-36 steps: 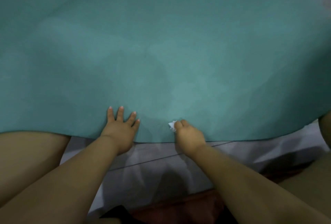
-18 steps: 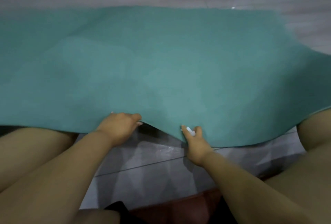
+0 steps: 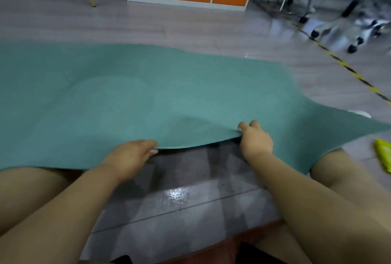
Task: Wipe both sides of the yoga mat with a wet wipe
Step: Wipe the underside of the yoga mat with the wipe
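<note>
You pinch the near edge of the teal yoga mat (image 3: 169,94) with left hand (image 3: 129,158) and right hand (image 3: 255,139), lifting it between them off the floor (image 3: 179,196), apparently to flip it for wiping underneath.

Both forearms stretched forward, bare, converging slightly. Left hand (image 3: 129,158) knuckles up, fingers curled over the near edge of the yoga mat (image 3: 148,99), thumb tucked beneath. Right hand (image 3: 255,140) further ahead, back toward the camera, pinching the same raised edge. Bare knees at either side.
</note>
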